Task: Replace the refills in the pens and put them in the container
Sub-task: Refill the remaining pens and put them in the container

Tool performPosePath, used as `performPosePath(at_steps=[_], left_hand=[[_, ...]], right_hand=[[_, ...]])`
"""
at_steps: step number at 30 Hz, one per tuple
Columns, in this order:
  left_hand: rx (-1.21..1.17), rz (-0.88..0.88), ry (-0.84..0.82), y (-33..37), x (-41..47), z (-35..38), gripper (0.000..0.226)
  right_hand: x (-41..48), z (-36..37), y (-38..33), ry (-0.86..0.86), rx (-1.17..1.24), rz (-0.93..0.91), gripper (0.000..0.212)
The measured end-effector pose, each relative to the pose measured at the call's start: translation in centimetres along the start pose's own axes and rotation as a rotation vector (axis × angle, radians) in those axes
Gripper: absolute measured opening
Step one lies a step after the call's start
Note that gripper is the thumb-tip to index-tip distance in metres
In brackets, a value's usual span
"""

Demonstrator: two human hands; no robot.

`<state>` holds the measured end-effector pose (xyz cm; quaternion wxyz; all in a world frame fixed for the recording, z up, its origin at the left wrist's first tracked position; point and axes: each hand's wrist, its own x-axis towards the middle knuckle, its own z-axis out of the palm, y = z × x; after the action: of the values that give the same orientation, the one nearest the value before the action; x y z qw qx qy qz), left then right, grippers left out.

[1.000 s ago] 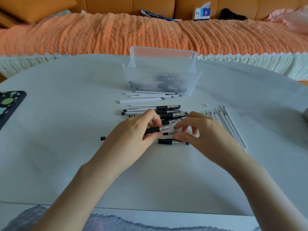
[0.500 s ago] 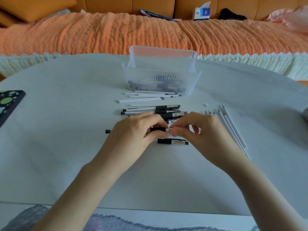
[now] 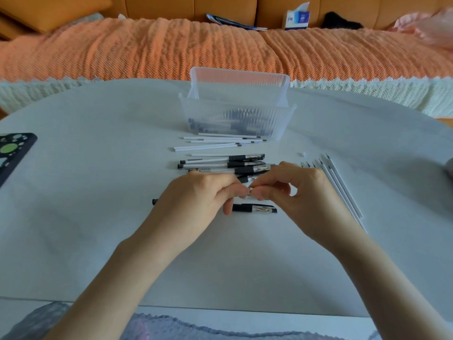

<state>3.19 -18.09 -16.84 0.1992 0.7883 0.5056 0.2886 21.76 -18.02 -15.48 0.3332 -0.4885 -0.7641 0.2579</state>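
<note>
Nearest us, well short of the container [image 3: 237, 104], both hands meet over one pen [image 3: 249, 191]: the left hand [image 3: 203, 196] is curled round the barrel to steady it, and the right hand [image 3: 302, 196] pinches the tip end, probably twisting it. A loose pen front [image 3: 255, 208] lies beneath the fingers, with spare pens [image 3: 232, 164] nearer the container. Since half a second back the hands have closed together, hiding the black grip.

A pale grey rounded bench [image 3: 98, 217] carries a clear ribbed plastic container [image 3: 235, 119] at its far middle, thin white refills [image 3: 215, 144] just before it, then black-gripped clear pens [image 3: 228, 163]. A second row of white refills [image 3: 343, 187] lies right; a small black cap [image 3: 154, 201] and a dark spotted pad [image 3: 12, 153] lie left.
</note>
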Motion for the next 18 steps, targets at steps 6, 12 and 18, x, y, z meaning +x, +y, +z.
performPosePath(at_steps=[6,12,18], left_hand=[[0.005,0.052,0.041,0.29,-0.1,-0.03,0.03],[0.068,0.067,0.098,0.04,-0.1,-0.23,0.027],[0.032,0.053,0.11,0.06,-0.08,-0.17,0.024]], right_hand=[[0.01,0.18,0.29,0.049,-0.01,0.009,0.006],[0.04,-0.16,0.46,0.047,-0.046,-0.002,0.005],[0.21,-0.2,0.73,0.06,-0.024,0.011,0.008]])
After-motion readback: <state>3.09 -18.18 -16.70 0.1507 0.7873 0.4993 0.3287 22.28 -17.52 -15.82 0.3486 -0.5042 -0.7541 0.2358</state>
